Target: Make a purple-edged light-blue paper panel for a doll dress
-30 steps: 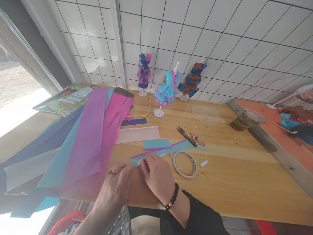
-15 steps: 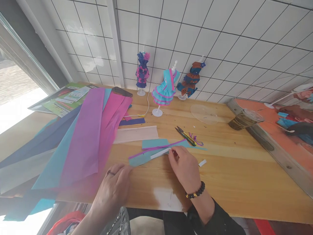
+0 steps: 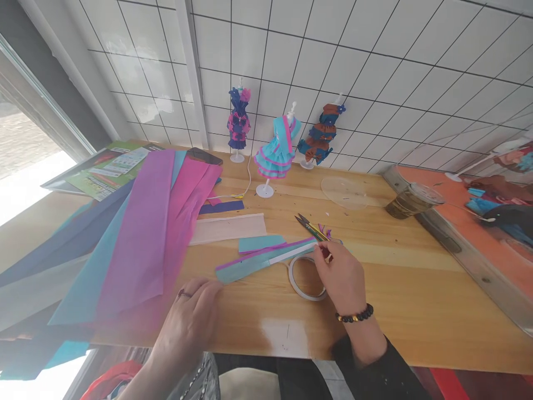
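Observation:
My right hand [image 3: 341,275] pinches the right end of a narrow white strip [image 3: 291,253], which lies along a light-blue paper strip [image 3: 244,268] with a purple edge. Beneath and left of that hand a roll of white tape [image 3: 293,280] rests on the table. My left hand [image 3: 195,305] lies on the table with its fingers loosely spread, the fingertips by the left end of the blue strip, holding nothing. Just beyond my right fingers are small scissors [image 3: 308,226]. A shorter blue piece [image 3: 260,243] sits behind the strip.
Large coloured paper sheets [image 3: 145,233] cover the left side. Three small dress forms, one in a turquoise dress [image 3: 275,153], stand by the tiled wall. A clear round disc [image 3: 343,193] and a lidded cup [image 3: 412,201] are at the right.
My right hand has moved to the right along the blue strip, with more of the white strip laid out behind it. The tape roll now shows. My left hand has barely moved.

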Available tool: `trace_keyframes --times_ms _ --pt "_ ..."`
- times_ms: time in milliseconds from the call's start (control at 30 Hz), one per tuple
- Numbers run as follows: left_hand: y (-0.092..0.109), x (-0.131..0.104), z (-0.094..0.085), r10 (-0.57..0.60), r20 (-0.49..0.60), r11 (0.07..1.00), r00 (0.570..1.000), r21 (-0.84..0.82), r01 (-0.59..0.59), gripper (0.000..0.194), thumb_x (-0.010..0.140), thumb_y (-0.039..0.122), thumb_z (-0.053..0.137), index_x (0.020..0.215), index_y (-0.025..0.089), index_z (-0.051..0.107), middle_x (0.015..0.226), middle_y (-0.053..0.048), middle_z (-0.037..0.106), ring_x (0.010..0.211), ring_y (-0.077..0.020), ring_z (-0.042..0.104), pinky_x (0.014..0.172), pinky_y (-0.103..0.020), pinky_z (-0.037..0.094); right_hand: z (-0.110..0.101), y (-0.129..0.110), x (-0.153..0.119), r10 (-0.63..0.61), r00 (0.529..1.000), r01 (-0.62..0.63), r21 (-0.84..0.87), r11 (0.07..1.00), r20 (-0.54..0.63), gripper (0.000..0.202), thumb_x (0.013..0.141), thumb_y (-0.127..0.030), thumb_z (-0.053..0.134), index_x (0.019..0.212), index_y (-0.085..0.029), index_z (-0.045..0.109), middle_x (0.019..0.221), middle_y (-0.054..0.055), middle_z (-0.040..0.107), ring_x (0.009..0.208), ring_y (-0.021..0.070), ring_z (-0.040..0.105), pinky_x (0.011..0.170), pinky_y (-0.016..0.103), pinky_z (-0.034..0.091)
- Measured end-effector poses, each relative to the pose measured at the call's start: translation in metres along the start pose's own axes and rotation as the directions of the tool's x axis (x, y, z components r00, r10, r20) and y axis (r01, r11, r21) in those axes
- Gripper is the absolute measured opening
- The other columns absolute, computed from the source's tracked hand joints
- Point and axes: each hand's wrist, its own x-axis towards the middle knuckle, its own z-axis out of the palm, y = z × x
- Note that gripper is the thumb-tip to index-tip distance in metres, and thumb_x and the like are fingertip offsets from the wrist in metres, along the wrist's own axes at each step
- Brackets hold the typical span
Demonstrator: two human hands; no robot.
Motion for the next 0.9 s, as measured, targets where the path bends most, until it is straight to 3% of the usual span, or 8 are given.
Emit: trace_keyframes --times_ms 233,433,600,700,767,833,900 --pt "-0.001 0.002 0.001 0.039 -0.031 0.999 0.999 0.008 -0.038 0.027 0.080 0.007 0.036 0.097 0.017 0.055 0.092 -0.007 0.065 0.089 -0.0202 0.058 0.074 -0.033 0.046 -0.004 0.008 -0.004 0.044 0.999 -0.045 0.034 0.998 0.022 0.024 0.082 -0.037 0.045 0.078 -0.018 0.060 0.070 0.005 0.064 0.059 0.0170 0.055 0.054 0.027 0.038" --pt "-0.001 0.001 0.001 0.058 -0.029 0.998 0.998 0.005 -0.058 0.028 0.081 0.005 0.037 0.102 0.017 0.051 0.095 -0.008 0.064 0.092 -0.0214 0.056 0.076 -0.035 0.045 -0.013 0.007 -0.026 -0.082 0.979 0.036 0.238 0.971 0.187 0.025 0.087 -0.039 0.042 0.082 -0.020 0.058 0.075 0.003 0.062 0.062 0.0152 0.055 0.058 0.027 0.042" --pt "-0.001 0.001 0.000 0.074 -0.014 0.997 0.997 0.006 -0.074 0.027 0.082 0.005 0.036 0.100 0.017 0.052 0.094 -0.008 0.064 0.091 -0.0207 0.056 0.076 -0.035 0.045 -0.014 0.015 -0.052 -0.128 0.979 0.090 0.221 0.971 0.161 0.021 0.087 -0.037 0.044 0.081 -0.020 0.054 0.073 0.003 0.060 0.065 0.0167 0.055 0.059 0.029 0.043" --pt "-0.006 0.000 0.001 0.121 -0.017 0.992 0.992 0.028 -0.121 0.027 0.081 0.005 0.039 0.102 0.016 0.052 0.094 -0.008 0.064 0.090 -0.0203 0.057 0.075 -0.033 0.046 -0.013 0.009 -0.062 -0.216 0.976 0.208 0.218 0.953 0.014 0.015 0.084 -0.034 0.051 0.087 -0.019 0.053 0.080 0.006 0.059 0.075 0.0198 0.055 0.067 0.034 0.044" --pt "-0.008 0.000 0.002 0.141 -0.017 0.989 0.990 0.038 -0.140 0.027 0.080 0.006 0.040 0.103 0.015 0.052 0.093 -0.008 0.064 0.090 -0.0202 0.058 0.075 -0.033 0.046 -0.014 -0.003 -0.064 -0.344 0.937 0.350 0.204 0.914 -0.068 0.019 0.082 -0.031 0.055 0.096 -0.019 0.052 0.090 0.008 0.059 0.086 0.0221 0.054 0.076 0.038 0.043" --pt "-0.009 0.001 0.002 0.141 -0.016 0.989 0.990 0.044 -0.140 0.027 0.080 0.006 0.040 0.102 0.016 0.053 0.093 -0.008 0.065 0.090 -0.0203 0.058 0.075 -0.033 0.046 -0.014 -0.020 -0.063 -0.454 0.888 0.459 0.183 0.869 -0.072 0.024 0.081 -0.027 0.057 0.102 -0.019 0.051 0.097 0.009 0.059 0.093 0.0227 0.052 0.081 0.041 0.040" --pt "-0.008 0.002 0.001 0.139 -0.012 0.989 0.990 0.049 -0.138 0.028 0.080 0.007 0.039 0.102 0.016 0.053 0.093 -0.008 0.065 0.089 -0.0200 0.058 0.075 -0.033 0.046 -0.012 -0.038 -0.059 -0.492 0.871 0.487 0.170 0.857 -0.016 0.021 0.082 -0.025 0.056 0.101 -0.019 0.053 0.096 0.008 0.061 0.094 0.0226 0.051 0.082 0.040 0.038"
